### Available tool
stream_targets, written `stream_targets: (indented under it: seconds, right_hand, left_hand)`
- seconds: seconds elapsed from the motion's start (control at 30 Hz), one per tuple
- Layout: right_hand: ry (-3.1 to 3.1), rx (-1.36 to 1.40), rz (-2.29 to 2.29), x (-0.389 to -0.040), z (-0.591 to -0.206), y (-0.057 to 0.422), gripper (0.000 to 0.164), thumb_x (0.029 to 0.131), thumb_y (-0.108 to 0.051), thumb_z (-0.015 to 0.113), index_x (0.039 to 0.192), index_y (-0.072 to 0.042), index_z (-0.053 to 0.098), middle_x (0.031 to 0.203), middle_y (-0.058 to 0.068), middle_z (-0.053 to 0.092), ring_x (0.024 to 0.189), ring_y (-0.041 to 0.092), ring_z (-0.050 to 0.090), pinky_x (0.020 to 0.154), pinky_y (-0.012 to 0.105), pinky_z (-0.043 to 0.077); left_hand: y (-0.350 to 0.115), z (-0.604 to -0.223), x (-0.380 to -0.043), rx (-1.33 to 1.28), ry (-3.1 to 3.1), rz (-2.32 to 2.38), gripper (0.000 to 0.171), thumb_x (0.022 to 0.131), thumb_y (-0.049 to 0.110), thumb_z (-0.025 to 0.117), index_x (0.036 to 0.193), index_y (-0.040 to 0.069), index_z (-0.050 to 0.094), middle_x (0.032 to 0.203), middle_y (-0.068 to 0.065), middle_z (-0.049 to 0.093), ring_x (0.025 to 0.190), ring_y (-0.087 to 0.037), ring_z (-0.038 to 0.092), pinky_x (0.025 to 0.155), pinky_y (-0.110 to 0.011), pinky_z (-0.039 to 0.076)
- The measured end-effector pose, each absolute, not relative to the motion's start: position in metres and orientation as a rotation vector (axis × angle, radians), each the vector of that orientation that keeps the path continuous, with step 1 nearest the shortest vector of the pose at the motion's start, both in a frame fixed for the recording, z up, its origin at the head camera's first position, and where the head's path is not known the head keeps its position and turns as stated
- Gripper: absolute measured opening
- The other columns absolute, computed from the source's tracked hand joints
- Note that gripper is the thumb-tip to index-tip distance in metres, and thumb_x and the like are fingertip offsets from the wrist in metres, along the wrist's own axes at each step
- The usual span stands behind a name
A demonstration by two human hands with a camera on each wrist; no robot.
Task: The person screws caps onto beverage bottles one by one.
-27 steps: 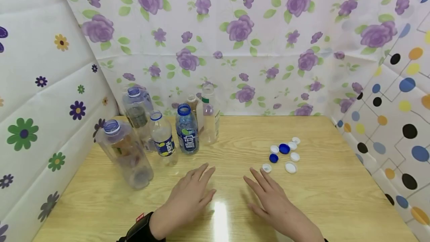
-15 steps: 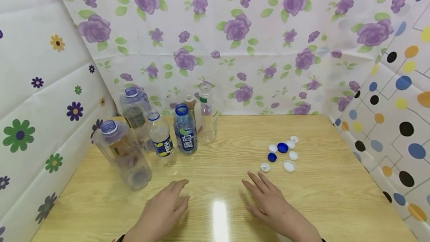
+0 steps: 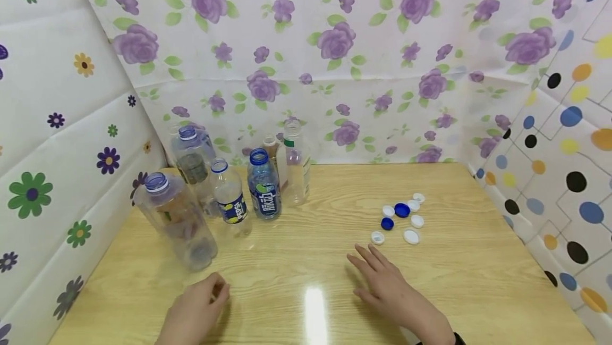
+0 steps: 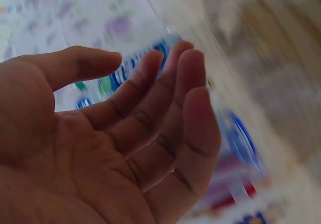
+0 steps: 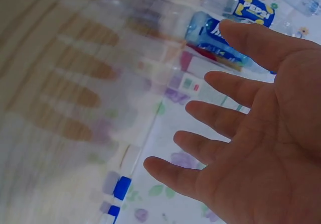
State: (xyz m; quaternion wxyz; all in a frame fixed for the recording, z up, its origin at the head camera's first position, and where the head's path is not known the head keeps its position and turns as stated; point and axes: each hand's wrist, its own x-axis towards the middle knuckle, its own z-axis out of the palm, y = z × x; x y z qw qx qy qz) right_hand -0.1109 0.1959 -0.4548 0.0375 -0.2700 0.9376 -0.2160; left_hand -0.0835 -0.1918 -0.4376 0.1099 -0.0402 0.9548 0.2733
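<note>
My left hand (image 3: 193,308) is over the near left of the table, fingers loosely bent. In the left wrist view the palm of that hand (image 4: 115,138) holds nothing. Nearest to it stands a large clear bottle (image 3: 179,228) without a cap. Behind are a Pepsi bottle (image 3: 231,199) and a blue-tinted bottle (image 3: 264,188), both uncapped and upright. My right hand (image 3: 394,292) hovers palm down with straight, spread fingers, touching nothing. Just beyond its fingertips lie several loose caps, among them a white cap (image 3: 377,237), a small blue cap (image 3: 387,224) and a larger blue cap (image 3: 402,210).
Another large clear bottle (image 3: 196,167) stands at the back left. A tall clear bottle (image 3: 295,167) and a brownish bottle (image 3: 271,148) are at the back middle. Patterned cloth (image 3: 334,68) encloses the wooden table (image 3: 325,249) at the back and sides.
My left hand has drawn back to the left and nearer the body, its fingers bending more. The right hand has hardly moved. Bottles and caps stay put; the head view shifted slightly.
</note>
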Motion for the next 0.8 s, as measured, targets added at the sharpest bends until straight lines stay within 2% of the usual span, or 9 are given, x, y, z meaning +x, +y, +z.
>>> stream_targets:
  seconds: [0.17, 0.27, 0.4, 0.53, 0.6, 0.67, 0.77, 0.8]
  right_hand:
    - [2.882, -0.832, -0.661, -0.112, -0.461, 0.201, 0.061, 0.097, -0.021, 0.071, 0.150, -0.003, 0.047, 0.156, 0.024, 0.039, 0.142, 0.053, 0.033, 0.105, 0.072, 0.040]
    - [2.872, -0.869, -0.650, -0.113, -0.462, 0.203, 0.060, 0.097, -0.020, 0.071, 0.149, -0.001, 0.047, 0.153, 0.027, 0.042, 0.140, 0.053, 0.037, 0.106, 0.070, 0.040]
    - [2.889, -0.893, -0.624, -0.115, -0.462, 0.207, 0.059, 0.097, -0.020, 0.071, 0.148, 0.000, 0.048, 0.151, 0.027, 0.044, 0.138, 0.053, 0.040, 0.107, 0.068, 0.041]
    - [2.902, -0.874, -0.626, -0.114, -0.462, 0.210, 0.058, 0.097, -0.019, 0.071, 0.147, 0.000, 0.049, 0.151, 0.027, 0.045, 0.137, 0.053, 0.041, 0.105, 0.069, 0.042]
    - [2.897, -0.858, -0.632, -0.114, -0.462, 0.211, 0.058, 0.097, -0.019, 0.071, 0.147, 0.000, 0.049, 0.151, 0.027, 0.045, 0.137, 0.054, 0.040, 0.104, 0.070, 0.043]
    - [2.894, -0.849, -0.639, -0.112, -0.463, 0.212, 0.058, 0.097, -0.019, 0.071, 0.147, 0.000, 0.050, 0.151, 0.027, 0.045, 0.137, 0.054, 0.041, 0.103, 0.071, 0.043]
    - [2.896, -0.835, -0.642, -0.111, -0.463, 0.213, 0.058, 0.097, -0.018, 0.071, 0.147, -0.001, 0.049, 0.151, 0.026, 0.045, 0.137, 0.053, 0.040, 0.103, 0.071, 0.043]
    - [2.898, -0.833, -0.641, -0.111, -0.463, 0.213, 0.058, 0.097, -0.018, 0.071, 0.147, -0.001, 0.049, 0.151, 0.026, 0.045, 0.137, 0.053, 0.041, 0.103, 0.071, 0.043]
  left_hand:
    - [-0.232, -0.438, -0.078, -0.237, 2.778, 0.745, 0.030, 0.105, 0.030, 0.052, 0.112, 0.003, 0.066, 0.085, 0.001, 0.068, 0.067, -0.018, 0.060, 0.055, -0.040, 0.052]
    - [-0.256, -0.435, -0.082, -0.316, 2.806, 0.706, 0.038, 0.106, 0.031, 0.049, 0.121, -0.002, 0.061, 0.090, -0.007, 0.070, 0.067, -0.020, 0.061, 0.054, -0.038, 0.052]
    - [-0.281, -0.432, -0.095, -0.356, 2.875, 0.698, 0.046, 0.106, 0.032, 0.046, 0.130, -0.006, 0.054, 0.115, -0.024, 0.068, 0.085, -0.035, 0.068, 0.060, -0.046, 0.056]
    - [-0.296, -0.433, -0.107, -0.364, 2.928, 0.849, 0.051, 0.107, 0.031, 0.043, 0.139, -0.009, 0.045, 0.131, -0.031, 0.059, 0.105, -0.047, 0.065, 0.069, -0.052, 0.058]
    - [-0.301, -0.435, -0.113, -0.390, 2.942, 0.990, 0.052, 0.108, 0.030, 0.042, 0.142, -0.009, 0.040, 0.136, -0.032, 0.055, 0.112, -0.049, 0.062, 0.072, -0.046, 0.059]
    - [-0.305, -0.437, -0.117, -0.410, 2.955, 1.152, 0.053, 0.108, 0.028, 0.042, 0.146, -0.009, 0.036, 0.140, -0.033, 0.051, 0.118, -0.050, 0.059, 0.073, -0.033, 0.059]
    - [-0.311, -0.439, -0.128, -0.383, 2.952, 1.390, 0.060, 0.108, 0.027, 0.046, 0.151, -0.009, 0.027, 0.148, -0.033, 0.041, 0.125, -0.053, 0.051, 0.068, -0.010, 0.049]
    - [-0.314, -0.439, -0.133, -0.359, 2.942, 1.438, 0.064, 0.108, 0.029, 0.048, 0.153, -0.008, 0.022, 0.151, -0.034, 0.037, 0.128, -0.054, 0.048, 0.067, -0.006, 0.046]
